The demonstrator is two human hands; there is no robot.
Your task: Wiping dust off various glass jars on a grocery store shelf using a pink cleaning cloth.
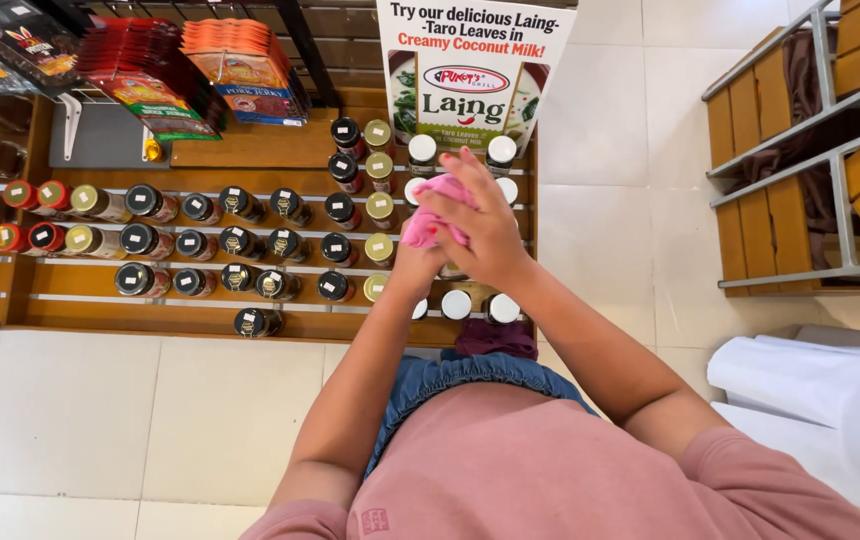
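Pink cloth point(428, 224) inside both hands' grip

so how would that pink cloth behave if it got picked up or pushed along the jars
The pink cloth looks floppy: it sits bunched and creased between the right hand and left hand. It is probably light and would likely drape rather than roll. Pushed over the white-lidded jars, it would probably crumple.

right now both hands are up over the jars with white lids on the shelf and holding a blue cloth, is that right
Not quite: the cloth is pink, not blue, as the head view shows. The rest stands: the left hand and right hand hold it over the white-lidded jars on the shelf.
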